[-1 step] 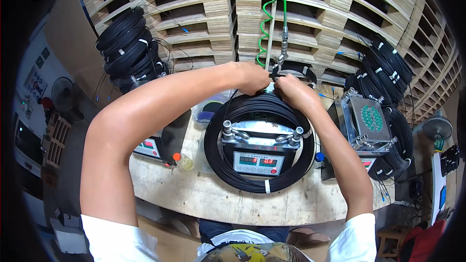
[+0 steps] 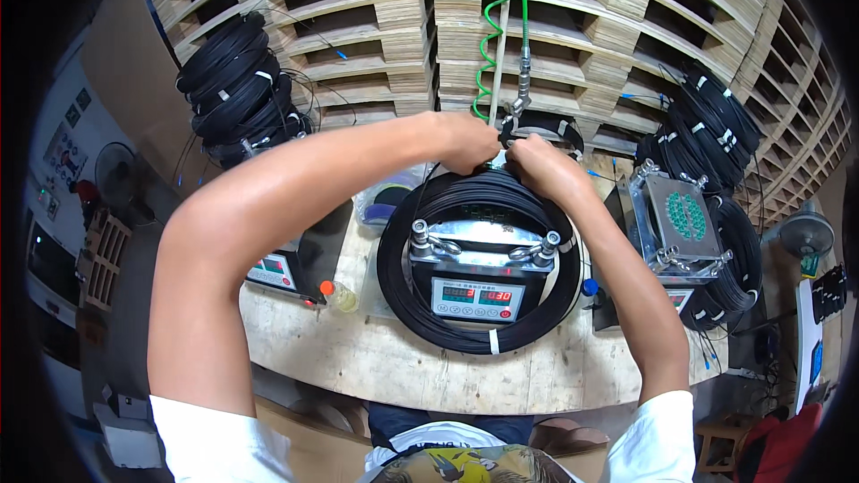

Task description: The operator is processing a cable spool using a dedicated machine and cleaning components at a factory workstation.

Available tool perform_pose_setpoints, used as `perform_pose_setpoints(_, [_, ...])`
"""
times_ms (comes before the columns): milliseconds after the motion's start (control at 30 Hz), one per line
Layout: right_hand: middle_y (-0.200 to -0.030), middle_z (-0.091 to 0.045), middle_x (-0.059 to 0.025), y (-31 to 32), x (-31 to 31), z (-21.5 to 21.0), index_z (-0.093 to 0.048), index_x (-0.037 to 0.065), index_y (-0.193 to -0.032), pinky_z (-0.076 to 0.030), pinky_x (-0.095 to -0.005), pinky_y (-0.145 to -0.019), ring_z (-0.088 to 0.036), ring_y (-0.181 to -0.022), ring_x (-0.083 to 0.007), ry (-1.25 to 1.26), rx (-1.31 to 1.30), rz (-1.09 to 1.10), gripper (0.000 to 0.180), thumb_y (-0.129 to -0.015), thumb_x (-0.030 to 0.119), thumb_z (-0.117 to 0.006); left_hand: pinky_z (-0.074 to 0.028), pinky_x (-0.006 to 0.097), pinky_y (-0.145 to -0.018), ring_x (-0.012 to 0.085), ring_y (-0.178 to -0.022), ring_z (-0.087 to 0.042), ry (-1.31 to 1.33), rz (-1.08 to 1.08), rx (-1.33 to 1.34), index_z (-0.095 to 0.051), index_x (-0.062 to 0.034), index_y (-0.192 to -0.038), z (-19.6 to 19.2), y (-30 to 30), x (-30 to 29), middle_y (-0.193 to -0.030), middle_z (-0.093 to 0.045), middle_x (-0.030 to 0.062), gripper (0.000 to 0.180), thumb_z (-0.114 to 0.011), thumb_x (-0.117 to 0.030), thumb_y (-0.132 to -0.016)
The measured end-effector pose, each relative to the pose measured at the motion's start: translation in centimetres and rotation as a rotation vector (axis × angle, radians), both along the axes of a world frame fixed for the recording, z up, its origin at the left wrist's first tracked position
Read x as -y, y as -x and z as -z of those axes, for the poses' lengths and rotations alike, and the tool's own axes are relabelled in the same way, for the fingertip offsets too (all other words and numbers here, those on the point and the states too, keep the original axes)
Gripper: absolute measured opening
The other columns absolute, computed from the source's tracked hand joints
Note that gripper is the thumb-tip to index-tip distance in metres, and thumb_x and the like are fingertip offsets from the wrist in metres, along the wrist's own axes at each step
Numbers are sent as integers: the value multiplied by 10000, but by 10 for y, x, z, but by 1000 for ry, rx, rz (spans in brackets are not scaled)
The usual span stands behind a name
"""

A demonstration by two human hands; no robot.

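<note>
A large coil of black cable [image 2: 438,336], tied with white tape at the front, rests around a small bench machine [image 2: 477,299] with a lit red display and metal clamp knobs. Over the coil's far edge, both hands come close together. The fingers of my left hand [image 2: 462,143] are curled closed, palm down. My right hand [image 2: 548,166] faces it, its thumb and fingers pinched together. Whatever lies between the fingertips is too small and covered to make out. Just behind the hands hangs a metal air nozzle [image 2: 521,100] on a green coiled hose [image 2: 488,40].
Black cable coils are stacked at the left [image 2: 234,80] and right [image 2: 711,138]. A second clamp machine with a metal top plate [image 2: 660,205] stands right of my right forearm. A small orange-capped bottle [image 2: 343,300] is on the wooden table [image 2: 403,384]. Pallets [image 2: 385,26] rise behind.
The red reading on the machine's display differs. Both hands hold nearly the same place, with only a slight shift of the fingers.
</note>
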State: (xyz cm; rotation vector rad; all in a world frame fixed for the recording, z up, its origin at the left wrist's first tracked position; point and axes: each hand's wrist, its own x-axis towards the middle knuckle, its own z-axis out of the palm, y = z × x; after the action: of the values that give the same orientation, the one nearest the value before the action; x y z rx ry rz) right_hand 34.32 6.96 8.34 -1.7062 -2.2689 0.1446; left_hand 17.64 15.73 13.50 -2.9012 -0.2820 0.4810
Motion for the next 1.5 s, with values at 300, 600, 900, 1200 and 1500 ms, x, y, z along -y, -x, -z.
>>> perform_pose_setpoints(300, [-885, -676, -284, 1, -1, -2, -729, -27, -938, -540, -485, -769, -661, -855, -452, -14, 23, -23, 129, -848, 42, -667, -552, 489, -726, 434, -805, -670, 113, -105, 154, -701, 39, -780, 11, 6, -2, -825, -685, 257, 141, -632, -80, -752])
perform_pose_setpoints(600, [-850, -663, -285, 2, 6, -4, -727, -31, -912, -542, -488, -740, -654, -835, -450, -23, 11, 0, 131, -871, 82, -673, -575, 452, -671, 379, -700, -700, 331, -346, 155, -690, 69, -803, 10, 8, -8, -734, -683, 244, 207, -601, -113, -846])
perform_pose_setpoints(900, [-867, -673, -284, -5, 2, 5, -733, -20, -930, -541, -489, -761, -661, -850, -445, -50, 44, 6, 140, -883, 97, -672, -600, 398, -536, 320, -644, -724, 211, -672, -87, -715, 48, -937, 4, -16, 14, -797, -729, 184, 367, -527, -258, -1012])
perform_pose_setpoints(1200, [-883, -675, -287, 7, 5, -3, -735, -23, -935, -536, -486, -784, -661, -865, -445, -24, 28, -11, 150, -893, 102, -665, -578, 445, -785, 385, -887, -721, 118, -469, -132, -733, 55, -944, 27, -20, -11, -985, -719, 256, 242, -631, -144, -852])
perform_pose_setpoints(1500, [-852, -667, -303, -2, -2, 6, -715, -48, -843, -550, -516, -739, -671, -831, -457, -51, -2, -51, 139, -848, 83, -667, -572, 439, -846, 371, -998, -706, 90, -567, 155, -743, 33, -985, 16, -16, 21, -1044, -711, 255, 273, -653, -100, -764])
